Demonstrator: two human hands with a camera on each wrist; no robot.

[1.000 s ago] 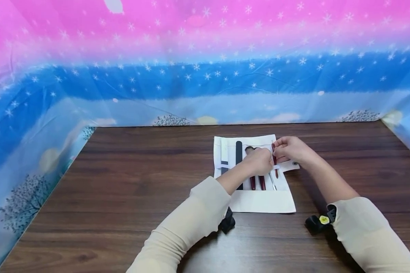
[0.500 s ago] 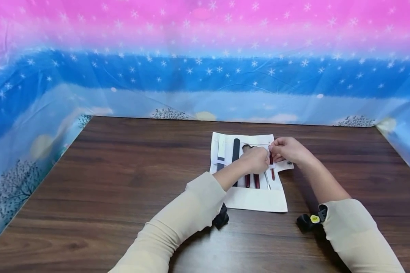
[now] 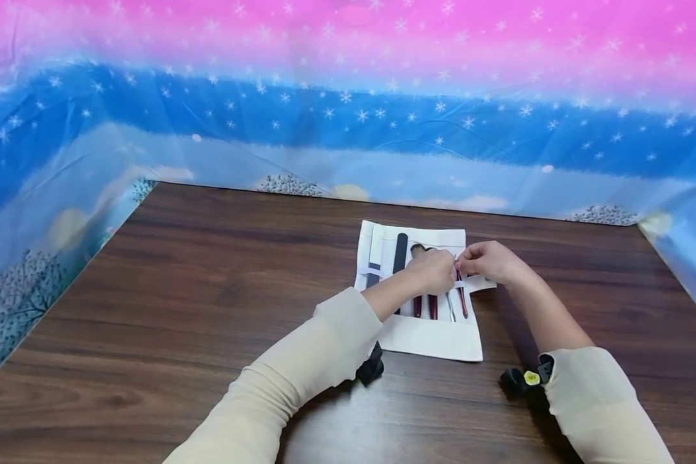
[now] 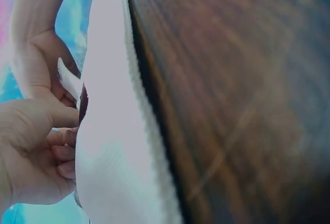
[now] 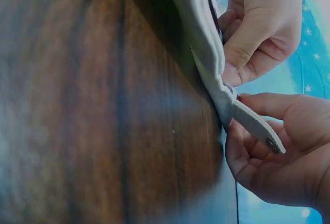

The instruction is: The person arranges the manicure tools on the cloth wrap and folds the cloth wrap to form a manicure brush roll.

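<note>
An unfolded white fabric tool roll lies on the table, a narrow elastic band running across it. My right hand pinches the upper end of a slim dark-red tool, which passes under the band near the roll's right edge. The tool's lower tip is close to the bottom pocket. Over the roll's middle, my left hand has curled fingers pinching at the band beside that tool. Beneath this hand show two dark-red handles, a dark brush head and a thin silver tool.
Further left in the roll sit a flat black file and a white-and-grey flat piece. A snap tab sticks out from the right side. The wooden table ends at a patterned cloth backdrop.
The slim dark-red tool has slid down under the band toward the bottom pocket, with my right hand following. My left hand keeps its place on the roll. The head view has shifted slightly.
</note>
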